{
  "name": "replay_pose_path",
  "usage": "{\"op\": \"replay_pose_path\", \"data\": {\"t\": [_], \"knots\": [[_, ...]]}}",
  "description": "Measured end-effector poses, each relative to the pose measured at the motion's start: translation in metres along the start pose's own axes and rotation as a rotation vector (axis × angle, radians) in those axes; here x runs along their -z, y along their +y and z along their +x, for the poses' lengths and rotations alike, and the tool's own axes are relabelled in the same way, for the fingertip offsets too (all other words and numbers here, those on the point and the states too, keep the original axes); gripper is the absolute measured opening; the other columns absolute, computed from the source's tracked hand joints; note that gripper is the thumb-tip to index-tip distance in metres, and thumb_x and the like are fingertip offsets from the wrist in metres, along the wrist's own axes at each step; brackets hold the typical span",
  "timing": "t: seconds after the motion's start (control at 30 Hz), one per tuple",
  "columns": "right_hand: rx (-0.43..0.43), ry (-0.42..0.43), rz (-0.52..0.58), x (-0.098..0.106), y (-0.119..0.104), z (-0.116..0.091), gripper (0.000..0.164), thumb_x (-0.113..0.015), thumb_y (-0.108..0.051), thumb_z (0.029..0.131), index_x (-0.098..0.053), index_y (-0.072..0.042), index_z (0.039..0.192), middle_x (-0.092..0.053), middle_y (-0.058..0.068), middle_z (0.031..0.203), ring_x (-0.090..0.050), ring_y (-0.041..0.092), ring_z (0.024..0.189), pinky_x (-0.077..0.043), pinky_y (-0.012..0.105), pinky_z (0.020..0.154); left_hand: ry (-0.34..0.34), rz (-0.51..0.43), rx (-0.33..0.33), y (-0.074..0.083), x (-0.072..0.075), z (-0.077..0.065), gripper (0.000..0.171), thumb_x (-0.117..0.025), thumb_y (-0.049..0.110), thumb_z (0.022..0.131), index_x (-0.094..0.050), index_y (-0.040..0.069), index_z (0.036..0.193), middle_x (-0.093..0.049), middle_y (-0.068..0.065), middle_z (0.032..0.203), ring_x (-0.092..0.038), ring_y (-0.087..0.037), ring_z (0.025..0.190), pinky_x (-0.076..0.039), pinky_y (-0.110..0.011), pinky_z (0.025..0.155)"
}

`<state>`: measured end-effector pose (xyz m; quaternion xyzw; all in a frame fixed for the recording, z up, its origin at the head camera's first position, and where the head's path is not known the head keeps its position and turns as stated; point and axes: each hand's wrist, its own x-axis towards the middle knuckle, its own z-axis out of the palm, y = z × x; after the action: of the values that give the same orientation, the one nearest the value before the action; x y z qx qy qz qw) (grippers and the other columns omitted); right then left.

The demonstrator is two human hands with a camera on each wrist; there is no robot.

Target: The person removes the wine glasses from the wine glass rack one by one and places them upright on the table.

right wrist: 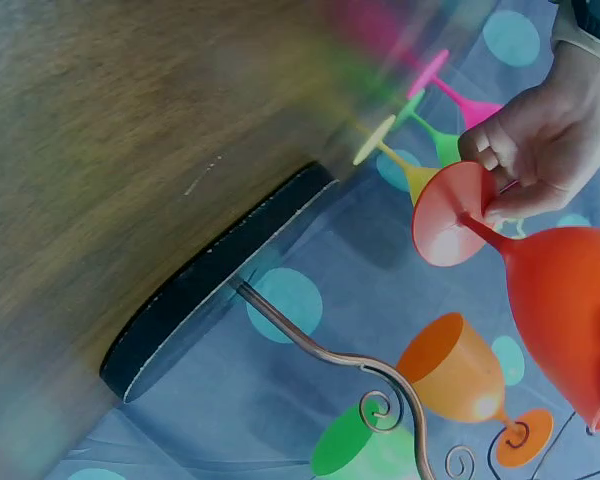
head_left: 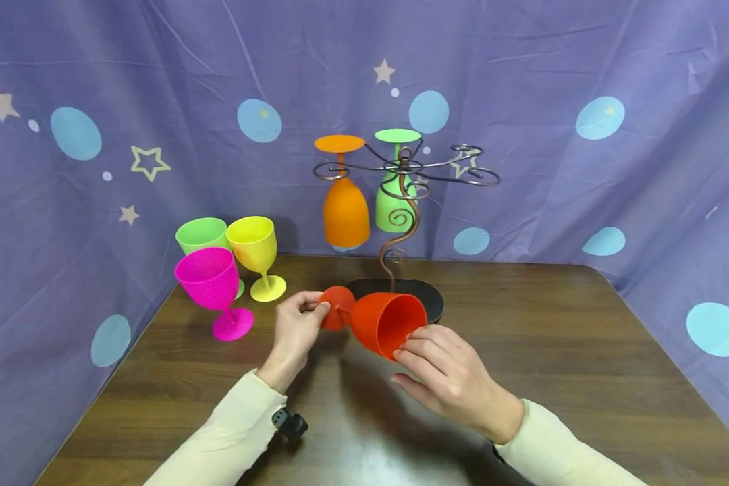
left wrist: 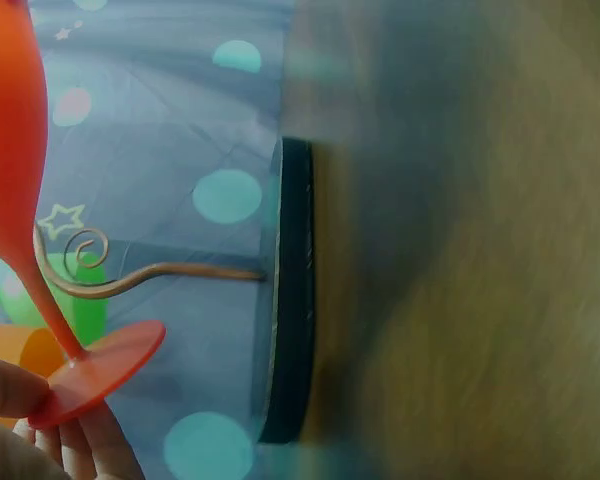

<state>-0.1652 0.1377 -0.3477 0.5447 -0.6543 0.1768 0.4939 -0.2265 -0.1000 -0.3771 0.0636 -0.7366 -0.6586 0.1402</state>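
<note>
A red goblet (head_left: 373, 320) lies tilted on its side in the air above the table, its bowl facing right and toward me. My left hand (head_left: 298, 327) pinches the rim of its foot between thumb and fingers, which the left wrist view also shows. At the bowl's mouth, my right hand (head_left: 443, 374) holds the rim with its fingertips. Just behind stands a metal goblet rack (head_left: 408, 223) with curled arms and a dark oval base (head_left: 428, 297). An orange goblet (head_left: 346, 212) and a green goblet (head_left: 395, 202) hang upside down from it.
Left on the wooden table (head_left: 553, 351) stand a magenta goblet (head_left: 209, 277), a yellow goblet (head_left: 253, 243) and another green goblet (head_left: 200, 233), all upright and close together. A purple curtain (head_left: 522, 67) with stars and dots surrounds the table. Several rack arms on the right hold nothing.
</note>
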Motion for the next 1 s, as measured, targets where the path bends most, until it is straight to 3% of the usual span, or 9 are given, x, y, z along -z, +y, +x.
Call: {"op": "replay_pose_path", "data": {"t": [0.13, 0.37, 0.5, 0.63, 0.77, 1.0], "knots": [[0.003, -0.004, -0.029, -0.001, 0.001, -0.003, 0.016, -0.06, -0.01, 0.091, -0.07, 0.002, 0.088, -0.067, 0.012, 0.084, -0.063, 0.028, 0.076, -0.054, 0.041, 0.075, -0.057, -0.083, 0.077, -0.007, -0.006, -0.006, 0.017, -0.064, -0.009, 0.08, -0.066, -0.011, 0.097, -0.065, -0.008, 0.075, -0.058, -0.009, 0.064, -0.049, -0.019, 0.056], [-0.001, 0.02, -0.055, 0.004, 0.004, -0.002, 0.014, -0.059, -0.007, 0.09, -0.068, 0.001, 0.084, -0.065, 0.011, 0.079, -0.062, 0.028, 0.073, -0.053, 0.041, 0.073, -0.112, -0.143, 0.143, -0.014, -0.012, -0.014, 0.018, -0.063, -0.01, 0.082, -0.065, -0.012, 0.1, -0.064, -0.01, 0.078, -0.061, -0.012, 0.065, -0.054, -0.025, 0.057], [-0.012, 0.031, -0.064, 0.009, 0.007, 0.0, 0.013, -0.059, -0.006, 0.09, -0.067, 0.002, 0.083, -0.064, 0.011, 0.079, -0.062, 0.029, 0.072, -0.053, 0.041, 0.071, -0.142, -0.153, 0.156, -0.016, -0.015, -0.017, 0.018, -0.063, -0.009, 0.082, -0.065, -0.011, 0.099, -0.064, -0.009, 0.079, -0.061, -0.012, 0.066, -0.055, -0.026, 0.058], [-0.049, 0.032, -0.072, 0.021, 0.015, 0.002, 0.015, -0.058, -0.007, 0.091, -0.067, 0.002, 0.083, -0.064, 0.01, 0.08, -0.062, 0.03, 0.072, -0.052, 0.041, 0.07, -0.257, -0.147, 0.136, -0.017, -0.019, -0.017, 0.017, -0.063, -0.007, 0.084, -0.062, -0.012, 0.101, -0.064, -0.01, 0.08, -0.062, -0.014, 0.066, -0.056, -0.028, 0.059], [-0.078, 0.016, -0.075, 0.036, 0.028, 0.003, 0.015, -0.058, -0.007, 0.091, -0.067, 0.003, 0.084, -0.063, 0.01, 0.08, -0.061, 0.031, 0.072, -0.05, 0.041, 0.069, -0.354, -0.128, 0.113, -0.02, -0.021, -0.01, 0.018, -0.064, -0.002, 0.087, -0.061, -0.011, 0.103, -0.065, -0.019, 0.087, -0.064, -0.021, 0.068, -0.058, -0.035, 0.064], [-0.147, -0.1, -0.15, 0.064, 0.064, -0.007, 0.017, -0.054, -0.007, 0.089, -0.067, 0.004, 0.089, -0.061, 0.01, 0.081, -0.057, 0.031, 0.072, -0.047, 0.042, 0.067, -0.291, -0.049, 0.166, -0.034, -0.022, 0.013, 0.017, -0.066, 0.0, 0.086, -0.062, -0.008, 0.1, -0.065, -0.022, 0.089, -0.063, -0.022, 0.069, -0.057, -0.033, 0.064]]}}
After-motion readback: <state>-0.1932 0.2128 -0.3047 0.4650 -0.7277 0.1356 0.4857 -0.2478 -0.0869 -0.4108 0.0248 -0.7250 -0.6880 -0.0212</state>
